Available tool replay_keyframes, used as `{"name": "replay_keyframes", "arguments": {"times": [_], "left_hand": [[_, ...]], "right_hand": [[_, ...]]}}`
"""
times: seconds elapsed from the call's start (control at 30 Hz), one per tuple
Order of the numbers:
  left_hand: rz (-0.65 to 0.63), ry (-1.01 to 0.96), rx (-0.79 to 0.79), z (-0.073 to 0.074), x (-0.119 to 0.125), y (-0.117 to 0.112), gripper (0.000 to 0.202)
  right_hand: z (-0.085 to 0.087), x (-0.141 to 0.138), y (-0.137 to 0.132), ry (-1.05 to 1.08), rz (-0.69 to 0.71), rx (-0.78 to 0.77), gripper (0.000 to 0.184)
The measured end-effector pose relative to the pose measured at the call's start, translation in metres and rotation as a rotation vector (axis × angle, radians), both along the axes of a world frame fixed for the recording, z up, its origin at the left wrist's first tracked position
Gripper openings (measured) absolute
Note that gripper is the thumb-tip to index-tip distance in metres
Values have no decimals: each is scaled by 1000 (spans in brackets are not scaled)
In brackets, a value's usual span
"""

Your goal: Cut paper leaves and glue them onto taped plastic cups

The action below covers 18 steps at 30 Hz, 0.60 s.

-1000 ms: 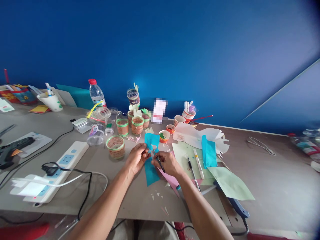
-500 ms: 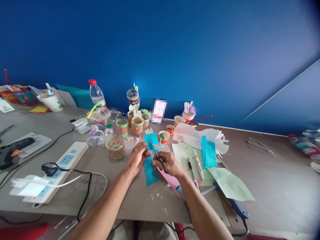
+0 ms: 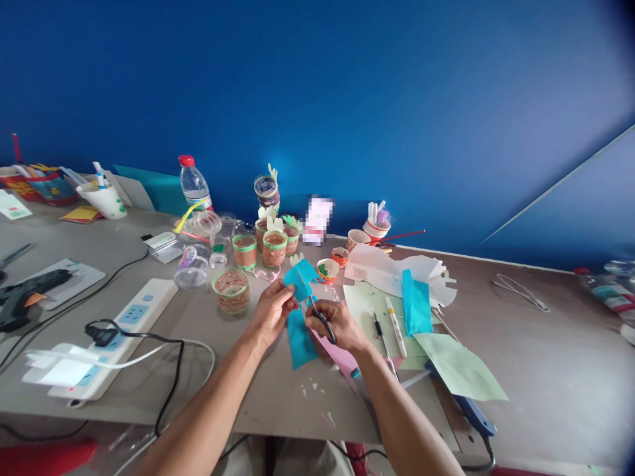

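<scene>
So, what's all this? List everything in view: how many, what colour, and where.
Thin paper pieces: at least two, bright blue, centre and right
Metal scissors: one, black handles, centre
Round wrapped jars: at least five, brown and green, left of centre
Paper cups: at least two, orange, behind centre
Clear plastic bottle: one, red cap, back left
Clear containers: several, colourless, left
Round pen cup: one, white, back left
Long power strip: one, white, left
Glue gun: one, black, far left
Loose paper sheets: several, white, green, pink, right of centre
Slim pens: two, white and black, right of centre
Flat tabletop: one, grey, below
Wall: one, blue, behind
Left hand: one, bare, pinching blue paper
Right hand: one, bare, holding scissors
</scene>
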<state>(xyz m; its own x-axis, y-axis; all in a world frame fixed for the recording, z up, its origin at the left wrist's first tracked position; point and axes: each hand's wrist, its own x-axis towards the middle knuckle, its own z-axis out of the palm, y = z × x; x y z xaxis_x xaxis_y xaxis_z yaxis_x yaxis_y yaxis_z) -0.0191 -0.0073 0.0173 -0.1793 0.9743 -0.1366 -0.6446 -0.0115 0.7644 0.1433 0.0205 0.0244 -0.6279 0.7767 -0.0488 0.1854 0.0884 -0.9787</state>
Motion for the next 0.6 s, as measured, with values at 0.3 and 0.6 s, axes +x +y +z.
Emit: {"name": "replay_keyframes", "arguments": {"times": [0.3, 0.6], "left_hand": [[-147, 92, 14, 1, 4, -5, 21], [29, 98, 30, -5, 0, 1, 27]], "right_hand": [[4, 1, -2, 51, -29, -29, 30], [8, 0, -3, 25, 16, -21, 32]]}}
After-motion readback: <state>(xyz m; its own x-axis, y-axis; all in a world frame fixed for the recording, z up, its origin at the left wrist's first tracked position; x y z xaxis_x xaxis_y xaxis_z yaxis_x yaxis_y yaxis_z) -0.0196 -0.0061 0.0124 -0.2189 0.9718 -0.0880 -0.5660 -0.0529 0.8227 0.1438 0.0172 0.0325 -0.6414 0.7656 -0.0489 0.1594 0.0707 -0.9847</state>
